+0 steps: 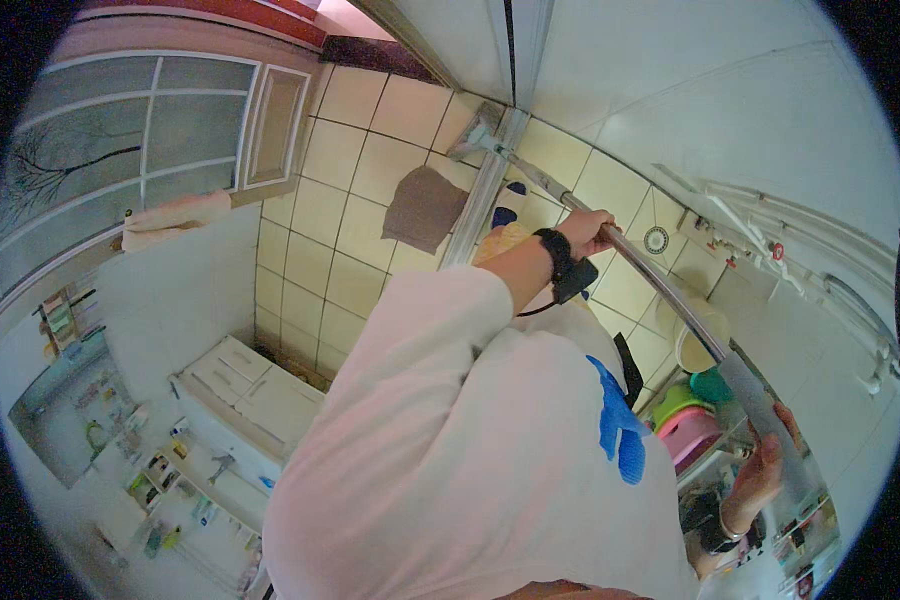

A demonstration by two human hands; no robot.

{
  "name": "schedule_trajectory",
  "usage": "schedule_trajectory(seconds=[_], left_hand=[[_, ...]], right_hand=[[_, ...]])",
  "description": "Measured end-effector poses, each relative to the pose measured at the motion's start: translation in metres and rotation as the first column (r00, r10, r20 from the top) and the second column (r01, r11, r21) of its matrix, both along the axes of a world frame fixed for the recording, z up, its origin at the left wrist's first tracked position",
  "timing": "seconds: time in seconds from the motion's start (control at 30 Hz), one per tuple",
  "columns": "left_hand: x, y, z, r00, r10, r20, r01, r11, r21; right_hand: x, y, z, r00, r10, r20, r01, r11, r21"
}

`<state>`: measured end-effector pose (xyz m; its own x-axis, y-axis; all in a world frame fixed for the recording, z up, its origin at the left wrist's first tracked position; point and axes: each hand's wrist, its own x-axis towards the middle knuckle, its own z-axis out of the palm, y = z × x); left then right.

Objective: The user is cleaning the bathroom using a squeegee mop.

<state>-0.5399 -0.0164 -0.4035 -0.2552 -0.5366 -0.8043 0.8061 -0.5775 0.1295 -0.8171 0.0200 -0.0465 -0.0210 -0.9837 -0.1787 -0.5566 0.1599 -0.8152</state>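
A long mop pole [656,281] slants across the view, with both my hands around it. My left hand [589,232] grips its metal shaft partway down, a black band and small black device on the wrist. My right hand [761,465] is wrapped around the grey upper handle [742,382], some fingers hidden behind it. The flat mop head [480,133] rests at the far end, beside the metal door track [487,180]. A grey-brown floor mat [425,210] lies on the tiles left of the track. One slipper [510,202] shows near my left hand.
A floor drain [655,240], a cream bucket [703,337] and pink basin [688,435] are at right, below wall pipes [757,232]. A sliding door edge [529,52] rises behind the mop head. A white cabinet [247,390] and frosted-pane door [142,127] stand left.
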Motion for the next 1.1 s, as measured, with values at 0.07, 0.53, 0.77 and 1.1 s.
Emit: schedule_trajectory(seconds=[0.07,0.53,0.77,1.1], left_hand=[[0.002,0.013,-0.005,0.997,0.073,-0.031,-0.074,0.996,-0.046],[0.018,0.041,-0.036,0.985,0.167,0.046,-0.169,0.984,0.051],[-0.009,0.016,0.011,0.988,0.149,-0.038,-0.15,0.989,-0.008],[0.0,0.017,-0.028,0.969,0.241,0.055,-0.236,0.969,-0.078]], right_hand=[[-0.005,-0.001,-0.003,0.998,0.058,0.01,-0.057,0.998,-0.015],[0.015,-0.011,-0.034,0.948,0.299,0.112,-0.31,0.945,0.103],[-0.036,-0.007,-0.011,0.977,0.152,0.151,-0.153,0.988,-0.008],[-0.007,0.014,-0.049,0.99,0.071,0.123,-0.076,0.997,0.029]])
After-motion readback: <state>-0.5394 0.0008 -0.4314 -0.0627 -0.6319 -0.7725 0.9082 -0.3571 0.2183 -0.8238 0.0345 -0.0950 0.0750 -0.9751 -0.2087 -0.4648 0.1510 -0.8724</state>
